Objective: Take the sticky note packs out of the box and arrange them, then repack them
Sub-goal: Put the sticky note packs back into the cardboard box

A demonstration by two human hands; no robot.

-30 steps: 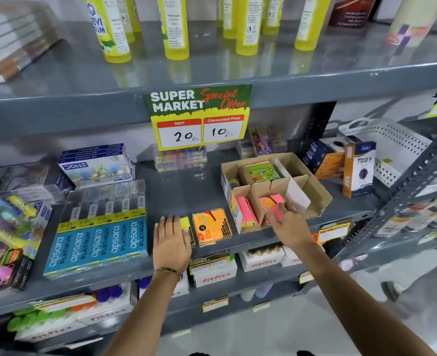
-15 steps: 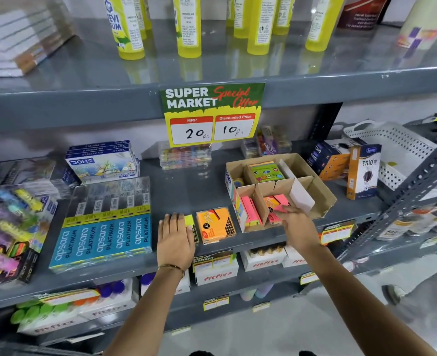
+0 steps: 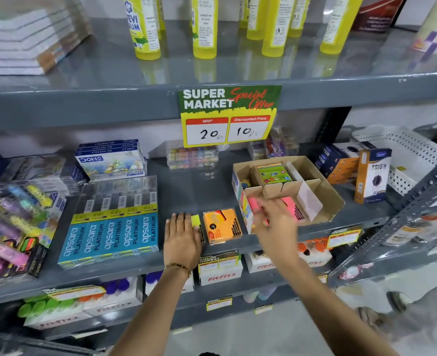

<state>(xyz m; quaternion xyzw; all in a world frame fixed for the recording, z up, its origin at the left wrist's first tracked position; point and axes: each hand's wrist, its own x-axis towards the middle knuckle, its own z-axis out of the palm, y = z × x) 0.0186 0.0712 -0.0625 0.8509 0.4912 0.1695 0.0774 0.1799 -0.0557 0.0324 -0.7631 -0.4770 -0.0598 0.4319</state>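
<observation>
Roughly centre shelf [image 3: 191, 191]: cardboard box [image 3: 325, 201] holds one green pack [image 3: 274, 173] and two pink packs [image 3: 290, 205]; right hand [image 3: 276, 224] blurred at its front, fingers' spread unreadable; left hand [image 3: 182, 238] fingers flat, together, on one yellow pack [image 3: 196, 220] beside one orange pack [image 3: 221, 224].

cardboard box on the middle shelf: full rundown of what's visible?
The cardboard box is plain brown card with its top open and printed colours on its left outer wall. Card dividers split it into compartments. A green pack sits in a back compartment, pink packs in the front. It rests on the grey shelf. The blurred right hand reaches over its front-left corner.
</observation>
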